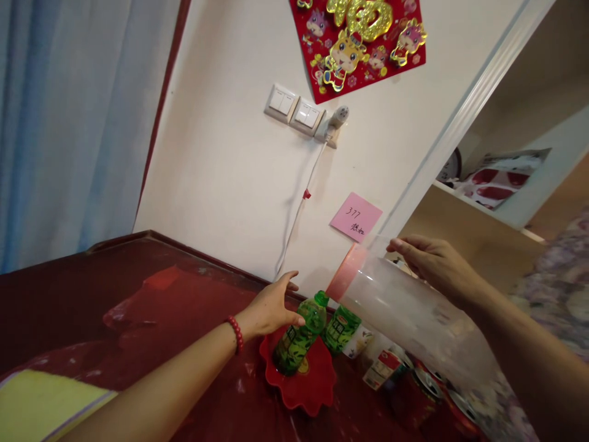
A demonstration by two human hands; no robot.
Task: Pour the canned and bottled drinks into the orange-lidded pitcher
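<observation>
My left hand (272,310), with a red bead bracelet, reaches beside a green plastic bottle (300,334). Its fingers are spread, and the thumb overlaps the bottle's shoulder; whether it touches I cannot tell. The bottle stands in a red scalloped dish (313,393), its green cap on. On the right, my right hand (427,258) is closed on a large clear plastic container (414,313) with an orange band. That container is tilted, its banded end toward the bottle cap. Behind the bottle is a second green-labelled bottle (341,328), partly covered by the container.
Red cans (421,390) and a small red-and-white carton (381,368) stand at the table's right. A yellow cloth-like sheet (41,405) lies front left. A white cord (294,227) runs down the wall from a plug. Open shelves (478,233) are at right.
</observation>
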